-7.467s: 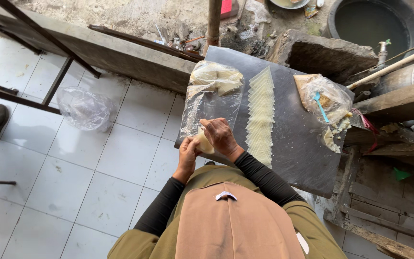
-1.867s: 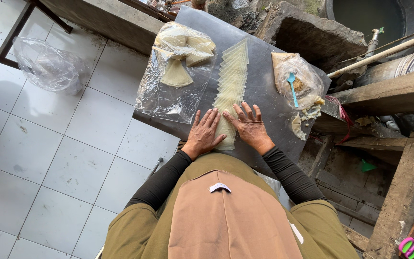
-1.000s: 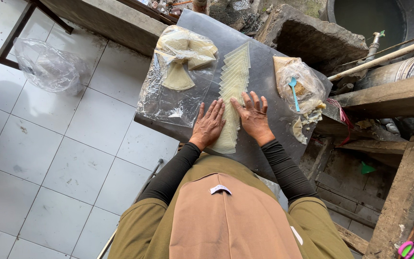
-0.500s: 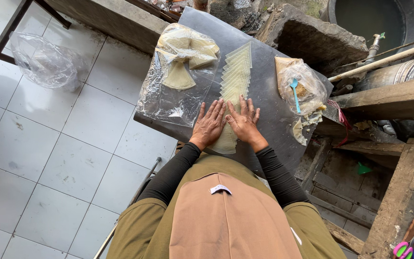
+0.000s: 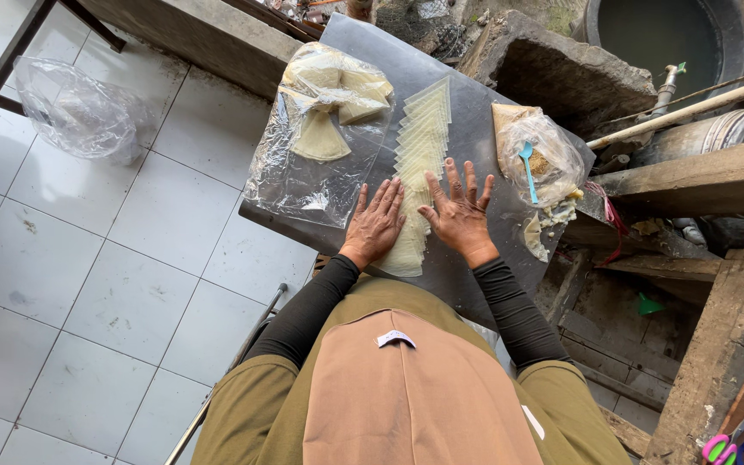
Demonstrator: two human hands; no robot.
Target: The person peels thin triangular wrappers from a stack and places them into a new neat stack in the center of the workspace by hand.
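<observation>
L hand (image 5: 376,222) & R hand (image 5: 458,213) spread flat on wrapper row (image 5: 420,146), board (image 5: 475,129) edge near, bags either side.

We see a crumpled plastic bag (image 5: 79,108) on the white tiled floor (image 5: 88,284). Up right sit a dark water basin (image 5: 665,34), a tap (image 5: 670,79) and a metal pot (image 5: 725,129).

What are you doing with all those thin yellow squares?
A person presses both hands flat on a long row of thin, pale yellow dough sheets overlapped along a dark grey board. The left hand and the right hand rest at the near end of the row, fingers spread. Left of the row lies a clear plastic bag with more pale sheets. To the right sits a plastic bag of filling with a light blue spoon in it.
</observation>
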